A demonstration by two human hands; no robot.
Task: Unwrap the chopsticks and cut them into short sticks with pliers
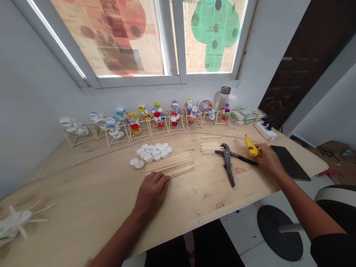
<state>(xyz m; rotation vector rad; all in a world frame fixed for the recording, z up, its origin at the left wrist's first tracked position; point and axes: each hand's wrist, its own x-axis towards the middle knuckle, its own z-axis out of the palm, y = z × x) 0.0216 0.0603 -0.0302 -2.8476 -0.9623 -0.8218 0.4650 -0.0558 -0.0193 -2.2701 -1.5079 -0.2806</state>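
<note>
My left hand point(151, 193) rests on the plywood tabletop point(83, 207), its fingertips against the near edge of a stack of thin wooden sticks point(169, 164). My right hand point(270, 160) grips a yellow hot-glue gun point(251, 146) at the right of the table. Black-handled metal shears point(228, 160) lie just left of that hand, beside a smaller pile of wooden sticks point(209, 148). Several white bottle caps point(153, 152) lie in a cluster behind the larger stack.
Along the back edge stands a row of stick frames with coloured caps point(157, 116). A black tablet point(289, 163) lies at the right, with a white power strip point(265, 131) behind it. A white cap-and-stick model point(15, 222) lies at the far left. The table's right edge drops to a tiled floor.
</note>
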